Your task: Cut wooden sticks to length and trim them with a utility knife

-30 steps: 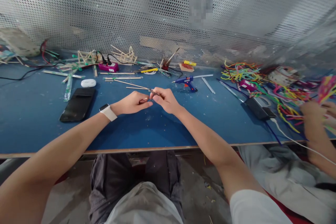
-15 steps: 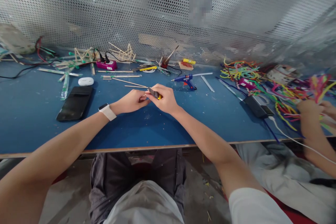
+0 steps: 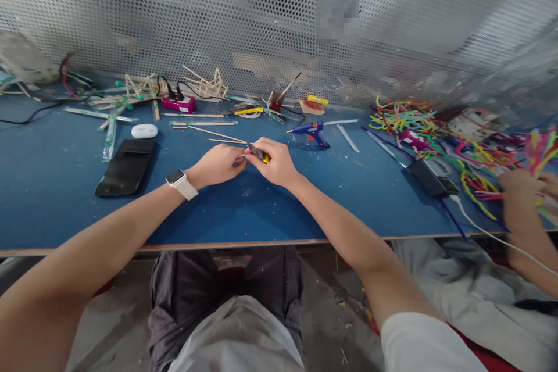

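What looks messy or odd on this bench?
Nothing looks broken, just untidy: pipe cleaners sprawl tangled at the right, wooden sticks lie scattered back left, and pale crumbs speckle the blue table near the right hand gripping a yellow-handled tool.

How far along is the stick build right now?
Done, it seems: two stick frames stand at the back of the table. In hand: the left hand pinches a short stick while the right hand sets a yellow-handled cutter against it. Probably left: long loose sticks lie uncut just beyond the hands, and the glue gun lies untouched to the right.
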`<state>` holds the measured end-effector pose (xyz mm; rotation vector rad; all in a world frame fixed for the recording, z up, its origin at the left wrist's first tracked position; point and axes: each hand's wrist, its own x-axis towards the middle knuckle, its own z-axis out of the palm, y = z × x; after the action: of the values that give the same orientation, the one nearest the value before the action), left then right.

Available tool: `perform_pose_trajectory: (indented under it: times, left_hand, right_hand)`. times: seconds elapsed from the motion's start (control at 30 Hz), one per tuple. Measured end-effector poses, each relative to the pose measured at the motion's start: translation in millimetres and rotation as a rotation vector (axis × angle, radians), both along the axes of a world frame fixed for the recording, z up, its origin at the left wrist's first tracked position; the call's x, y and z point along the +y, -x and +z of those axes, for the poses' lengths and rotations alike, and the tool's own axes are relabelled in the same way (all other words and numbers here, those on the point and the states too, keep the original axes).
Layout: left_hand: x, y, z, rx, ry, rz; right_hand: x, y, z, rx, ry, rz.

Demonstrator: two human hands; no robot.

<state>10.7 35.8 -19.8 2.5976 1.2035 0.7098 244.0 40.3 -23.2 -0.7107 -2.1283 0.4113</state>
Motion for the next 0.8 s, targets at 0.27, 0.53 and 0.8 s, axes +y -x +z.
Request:
perform_pose_trajectory:
  times: [0.27,0.53,0.8]
  left_hand:
    - [-4,-1,7.4,0.209,0.002,0.121]
    - [-10,-6,15.4,0.372,0.029,0.179]
    - [-13,-9,17.4,0.409,0.061,0.210]
  right_hand:
    - [-1,0,0.6,-0.027,-0.002,-0.006]
    - [0,-1,1.3,-0.099,0.022,-0.035]
    - [-2,0,0.7,-0.134,0.046,-0.076]
